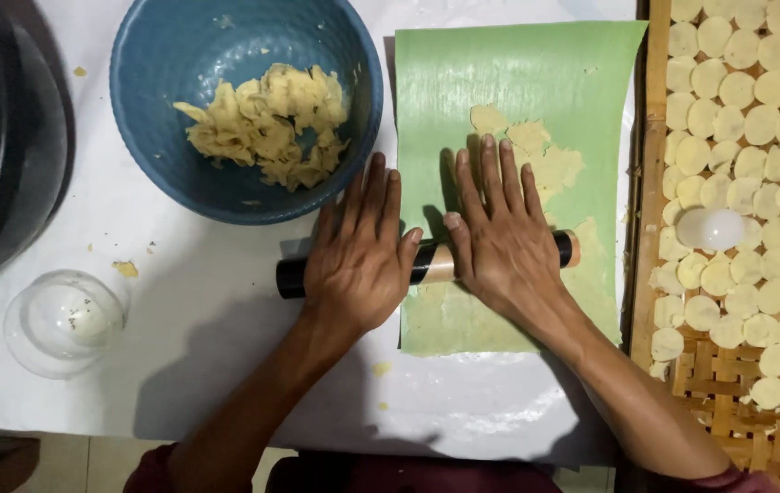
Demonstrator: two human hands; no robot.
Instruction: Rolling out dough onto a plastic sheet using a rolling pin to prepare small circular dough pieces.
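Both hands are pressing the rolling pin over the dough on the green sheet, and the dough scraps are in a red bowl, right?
Not quite: the bowl holding the dough scraps is blue, as the head view shows. Both hands, left and right, do press the rolling pin on the green sheet.

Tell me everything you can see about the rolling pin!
The rolling pin is a smooth tube, black at both ends with a tan band in the middle. It lies sideways across the green sheet, over thin yellow dough. The left hand and right hand press flat on top, hiding much of it.
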